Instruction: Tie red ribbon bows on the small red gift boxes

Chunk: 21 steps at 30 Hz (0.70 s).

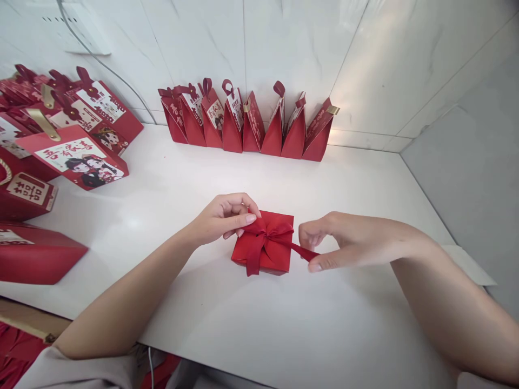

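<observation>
A small red gift box [279,260] sits on the white table, with a dark red ribbon [265,236] tied in a bow on its top. At the box's upper left corner, my left hand [229,216] pinches the left loop of the bow between thumb and fingers. To the right of the box, my right hand [344,240] grips a ribbon tail that stretches out from the knot. Another ribbon tail hangs over the front side of the box. Some fingertips of my right hand are hidden behind its thumb and palm.
A row of red triangular gift boxes [233,132] stands against the tiled wall. More printed red boxes [87,162] crowd the left side of the white table [251,329]. A grey cable [107,62] runs down the wall. Red material [18,346] lies below the table edge at lower left.
</observation>
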{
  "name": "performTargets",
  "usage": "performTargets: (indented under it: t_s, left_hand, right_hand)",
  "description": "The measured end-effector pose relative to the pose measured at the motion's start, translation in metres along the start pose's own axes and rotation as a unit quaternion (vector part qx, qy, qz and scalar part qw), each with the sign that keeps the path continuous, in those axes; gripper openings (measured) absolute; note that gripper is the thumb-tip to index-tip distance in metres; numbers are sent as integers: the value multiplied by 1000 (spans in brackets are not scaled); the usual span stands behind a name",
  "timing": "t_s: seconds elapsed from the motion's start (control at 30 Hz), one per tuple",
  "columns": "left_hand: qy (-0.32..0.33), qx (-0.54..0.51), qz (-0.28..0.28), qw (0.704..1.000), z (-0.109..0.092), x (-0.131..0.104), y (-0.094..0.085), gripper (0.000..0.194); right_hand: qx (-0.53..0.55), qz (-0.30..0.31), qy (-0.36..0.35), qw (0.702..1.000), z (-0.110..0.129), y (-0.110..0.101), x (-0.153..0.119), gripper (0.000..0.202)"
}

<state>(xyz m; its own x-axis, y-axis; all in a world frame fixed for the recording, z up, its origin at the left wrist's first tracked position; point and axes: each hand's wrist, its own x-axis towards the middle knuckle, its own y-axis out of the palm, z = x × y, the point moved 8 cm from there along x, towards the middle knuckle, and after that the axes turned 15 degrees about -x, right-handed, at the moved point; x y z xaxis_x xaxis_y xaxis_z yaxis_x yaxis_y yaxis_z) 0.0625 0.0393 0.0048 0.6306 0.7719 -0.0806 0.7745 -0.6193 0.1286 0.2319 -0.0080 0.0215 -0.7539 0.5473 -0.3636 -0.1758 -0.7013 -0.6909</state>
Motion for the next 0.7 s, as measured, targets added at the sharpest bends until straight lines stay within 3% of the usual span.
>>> performTargets:
  t_s: [0.17,0.23,0.4,0.5,0.57,0.63,0.7]
  left_hand:
    - [0,-12,3,1000,0,1,1,15]
    - [-1,-12,1,1000,0,1,0,15]
    - [-3,-11,2,1000,1,1,-1,15]
    - [-6,-3,-2,1000,1,0,0,16]
    - [-6,12,-14,1000,0,-1,1,17]
    - [5,37,-36,999,-3,-3,3,17]
    - [26,70,-55,996,-9,-6,6,18]
  right_hand:
    - [-87,-194,18,977,21,-18,-8,24]
    - [-140,-242,11,960,33,-17,-10,26]
    - [-296,-306,-42,904,61,-7,-11,20]
    - [-403,-331,-42,852,67,1,-9,12]
    - [-447,-335,-45,828,68,7,-6,17]
    - [-455,-343,-51,820,68,10,-3,24]
    - [-414,-365,-47,833,66,7,-4,22]
